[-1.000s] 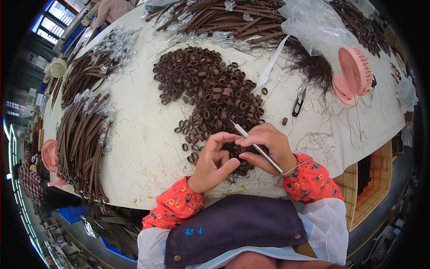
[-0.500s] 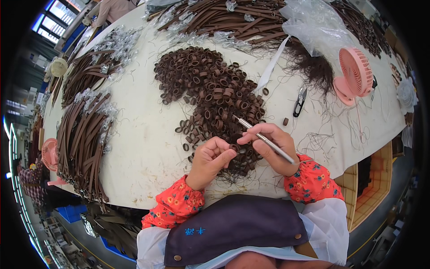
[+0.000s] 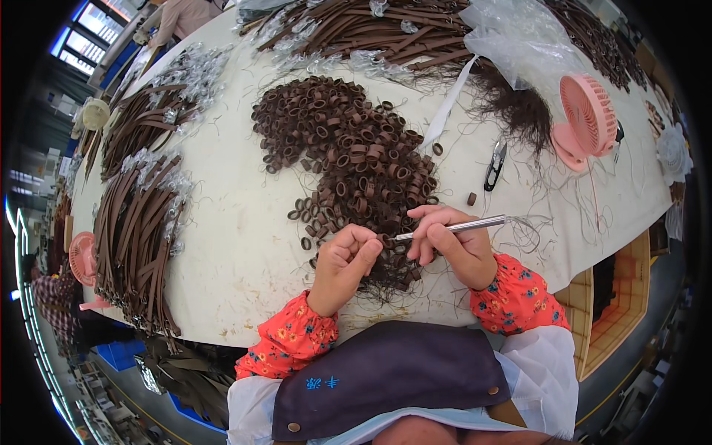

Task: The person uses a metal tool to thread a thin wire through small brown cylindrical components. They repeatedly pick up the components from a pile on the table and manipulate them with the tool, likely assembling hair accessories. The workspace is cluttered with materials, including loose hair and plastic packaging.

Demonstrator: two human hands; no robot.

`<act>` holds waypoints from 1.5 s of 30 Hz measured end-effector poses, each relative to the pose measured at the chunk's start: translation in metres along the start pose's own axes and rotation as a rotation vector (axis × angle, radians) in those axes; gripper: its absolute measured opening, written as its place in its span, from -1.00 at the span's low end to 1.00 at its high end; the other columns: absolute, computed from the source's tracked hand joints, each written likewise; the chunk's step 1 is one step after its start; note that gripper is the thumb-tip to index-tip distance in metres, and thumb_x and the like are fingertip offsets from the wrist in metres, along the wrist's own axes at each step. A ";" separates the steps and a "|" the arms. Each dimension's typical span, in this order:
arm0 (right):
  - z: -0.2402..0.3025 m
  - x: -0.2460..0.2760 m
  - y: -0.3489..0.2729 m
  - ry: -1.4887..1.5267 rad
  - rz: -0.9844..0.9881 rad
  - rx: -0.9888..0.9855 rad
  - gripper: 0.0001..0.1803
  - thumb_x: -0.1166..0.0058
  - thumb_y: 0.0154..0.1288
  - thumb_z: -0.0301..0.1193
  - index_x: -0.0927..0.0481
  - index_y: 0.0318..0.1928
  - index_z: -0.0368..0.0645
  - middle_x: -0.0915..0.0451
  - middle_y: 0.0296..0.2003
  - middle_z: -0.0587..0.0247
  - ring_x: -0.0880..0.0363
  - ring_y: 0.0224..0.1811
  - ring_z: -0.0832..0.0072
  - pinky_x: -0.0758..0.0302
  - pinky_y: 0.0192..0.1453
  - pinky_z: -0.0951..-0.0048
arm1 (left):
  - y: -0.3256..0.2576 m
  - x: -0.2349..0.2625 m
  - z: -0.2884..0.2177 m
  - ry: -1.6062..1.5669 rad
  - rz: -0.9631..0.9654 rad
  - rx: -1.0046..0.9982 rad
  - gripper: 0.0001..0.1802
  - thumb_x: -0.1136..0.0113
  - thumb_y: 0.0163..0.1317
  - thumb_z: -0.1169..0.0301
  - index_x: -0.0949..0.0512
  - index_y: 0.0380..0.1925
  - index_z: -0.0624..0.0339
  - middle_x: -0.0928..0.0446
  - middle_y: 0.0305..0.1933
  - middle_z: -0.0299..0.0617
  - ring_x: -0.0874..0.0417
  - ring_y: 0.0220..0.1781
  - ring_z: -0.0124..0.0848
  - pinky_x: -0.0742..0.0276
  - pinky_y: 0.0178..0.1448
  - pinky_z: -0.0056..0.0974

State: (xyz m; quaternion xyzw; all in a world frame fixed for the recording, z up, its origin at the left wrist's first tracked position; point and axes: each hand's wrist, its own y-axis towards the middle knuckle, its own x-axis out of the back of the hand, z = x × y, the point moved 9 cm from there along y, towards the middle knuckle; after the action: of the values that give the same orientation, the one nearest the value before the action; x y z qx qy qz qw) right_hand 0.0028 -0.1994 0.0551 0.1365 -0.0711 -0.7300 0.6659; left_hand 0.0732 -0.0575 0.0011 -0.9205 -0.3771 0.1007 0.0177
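Note:
Between its thumb and fingers, my left hand (image 3: 343, 265) pinches a small brown strap loop (image 3: 386, 241), partly hidden by the fingertips. My right hand (image 3: 454, 243) is closed round a slim silver pen-shaped tool (image 3: 475, 224), held nearly level. The tool's tip points left and meets the pinched loop, or comes very close to it. Just beyond both hands spreads a large heap of brown strap loops (image 3: 356, 152), with dark thread ends tangled along its near side.
Thread snips (image 3: 495, 166) and a pink fan (image 3: 586, 122) stand to the right. Brown straps (image 3: 137, 237) lie bundled at left, more straps (image 3: 371, 33) at the back beside clear plastic (image 3: 519, 37). Another pink fan (image 3: 83, 258) is far left. A co-worker's sleeve (image 3: 182, 18) shows top left.
My right hand has turned the silver tool from slanting up-left to nearly level, bringing its tip down to the loop. My left hand keeps its pinch almost in place.

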 end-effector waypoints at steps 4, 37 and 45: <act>0.000 0.001 -0.001 -0.004 0.001 -0.001 -0.78 0.18 0.50 -0.38 -0.51 -0.17 -0.25 -0.51 -0.57 0.41 -0.59 -0.39 0.57 -0.21 0.36 0.23 | 0.000 0.000 -0.001 -0.014 -0.007 0.001 -0.84 -0.10 0.40 0.35 -0.48 -0.26 0.24 -0.41 -0.53 -0.48 -0.29 -0.55 -0.75 -0.16 -0.49 -0.56; -0.003 0.018 -0.002 0.095 -0.198 -0.073 -0.75 0.14 0.52 -0.36 -0.50 -0.11 -0.32 -0.51 -0.54 0.30 -0.53 -0.43 0.59 -0.48 -0.27 0.55 | 0.000 -0.006 -0.031 0.868 0.023 -0.298 -0.58 -0.32 0.05 0.59 -0.49 -0.05 0.23 -0.46 -0.13 -0.06 -0.53 -0.09 -0.11 -0.48 -0.03 -0.18; -0.004 0.020 -0.001 0.085 -0.199 -0.049 -0.75 0.13 0.51 -0.35 -0.50 -0.11 -0.32 -0.51 -0.53 0.30 -0.52 -0.44 0.59 -0.47 -0.27 0.55 | -0.003 -0.016 -0.040 1.174 0.001 -0.485 -0.84 -0.25 0.10 0.61 -0.56 -0.29 0.25 -0.51 -0.22 -0.10 -0.53 -0.14 -0.15 -0.45 -0.05 -0.20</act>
State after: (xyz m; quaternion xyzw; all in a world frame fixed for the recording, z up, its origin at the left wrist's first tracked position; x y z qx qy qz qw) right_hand 0.0011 -0.2189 0.0488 0.1575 -0.0110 -0.7876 0.5956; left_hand 0.0677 -0.0644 0.0436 -0.8004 -0.3161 -0.5092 0.0124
